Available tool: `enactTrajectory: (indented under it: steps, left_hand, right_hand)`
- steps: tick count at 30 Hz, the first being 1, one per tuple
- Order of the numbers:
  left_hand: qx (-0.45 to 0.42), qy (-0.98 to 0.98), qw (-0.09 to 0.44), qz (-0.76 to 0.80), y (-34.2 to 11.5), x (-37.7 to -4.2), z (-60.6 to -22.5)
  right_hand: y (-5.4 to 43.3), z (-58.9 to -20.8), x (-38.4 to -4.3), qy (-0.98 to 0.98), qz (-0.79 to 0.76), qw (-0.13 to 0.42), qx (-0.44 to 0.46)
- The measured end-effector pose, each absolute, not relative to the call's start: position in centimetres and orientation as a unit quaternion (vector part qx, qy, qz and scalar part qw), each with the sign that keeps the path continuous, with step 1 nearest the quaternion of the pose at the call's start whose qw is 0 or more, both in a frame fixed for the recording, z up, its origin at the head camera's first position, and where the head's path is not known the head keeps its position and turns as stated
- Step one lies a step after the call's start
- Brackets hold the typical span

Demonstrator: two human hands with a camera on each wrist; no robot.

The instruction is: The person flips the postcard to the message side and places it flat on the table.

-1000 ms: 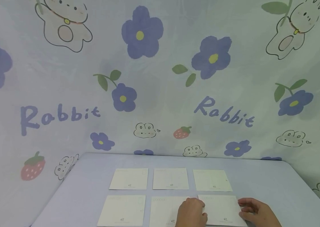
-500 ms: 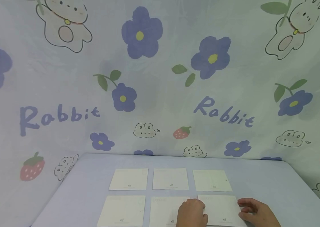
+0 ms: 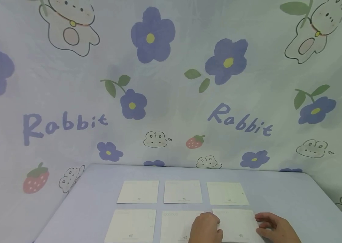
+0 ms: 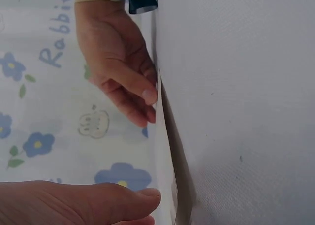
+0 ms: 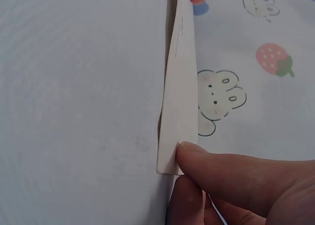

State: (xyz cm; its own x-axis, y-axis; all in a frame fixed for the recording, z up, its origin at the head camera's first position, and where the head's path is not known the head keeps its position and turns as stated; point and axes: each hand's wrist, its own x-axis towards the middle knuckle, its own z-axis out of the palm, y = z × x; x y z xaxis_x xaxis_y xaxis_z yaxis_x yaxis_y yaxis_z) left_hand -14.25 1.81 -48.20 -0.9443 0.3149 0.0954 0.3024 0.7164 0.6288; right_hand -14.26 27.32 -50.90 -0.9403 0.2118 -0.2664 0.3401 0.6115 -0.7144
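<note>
A cream postcard (image 3: 234,224) with faint print lies between the two hands at the front right in the head view. My left hand (image 3: 205,228) holds it at its left edge, curled fingers covering part of the neighbouring postcard (image 3: 175,224). At the opposite edge, my right hand (image 3: 277,228) pinches the card; the right wrist view shows the thumb (image 5: 197,156) on its face and a finger below. Seen edge-on in the left wrist view, the card (image 4: 166,131) has a dark gap under it, with the left thumb (image 4: 142,195) at its near end.
Behind lies a row of three more postcards: left (image 3: 138,192), middle (image 3: 183,192) and right (image 3: 227,194). Another postcard (image 3: 131,224) is at the front left. The pale tabletop (image 3: 77,209) meets a patterned cloth backdrop (image 3: 171,101) at its far edge.
</note>
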Motion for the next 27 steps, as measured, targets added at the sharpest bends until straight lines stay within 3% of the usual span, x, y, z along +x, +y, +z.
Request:
enactTrajectory:
  steps: [27]
  left_hand:
    - [0.18,0.939,0.009,0.292,1.8,-14.2,-47.9]
  right_hand:
    - [28.0,-51.8,-14.8,0.891,-0.418,0.087,0.156]
